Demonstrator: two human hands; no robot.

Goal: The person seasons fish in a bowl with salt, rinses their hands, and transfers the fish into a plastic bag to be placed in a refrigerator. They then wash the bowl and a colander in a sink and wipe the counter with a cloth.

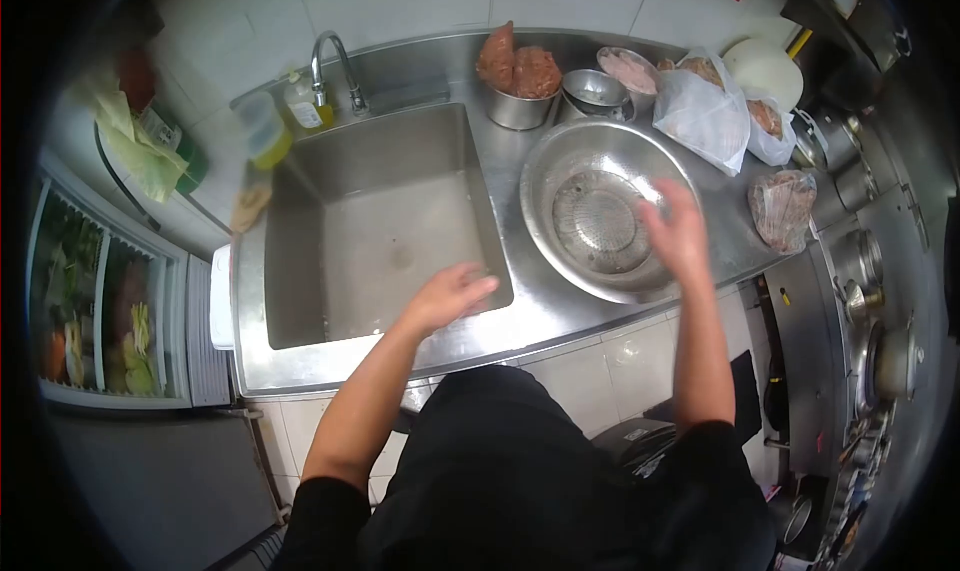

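My left hand (455,297) hovers at the front right corner of the steel sink (400,216), fingers stretched out and nothing in them. Over the right side of a large round metal bowl (545,233) is my right hand (680,229), slightly blurred, with its fingers apart and holding nothing. The bowl stands on the steel counter to the right of the sink; its patterned bottom shows dark specks. A wet film covers the sink floor.
Behind the sink stand a faucet (350,81) and a soap bottle (307,106). Along the back are a pot (520,113) piled with reddish meat, a small metal bowl (595,89) and white plastic bags (703,121). Bagged meat (783,211) lies right; a glass-door fridge (120,301) stands left.
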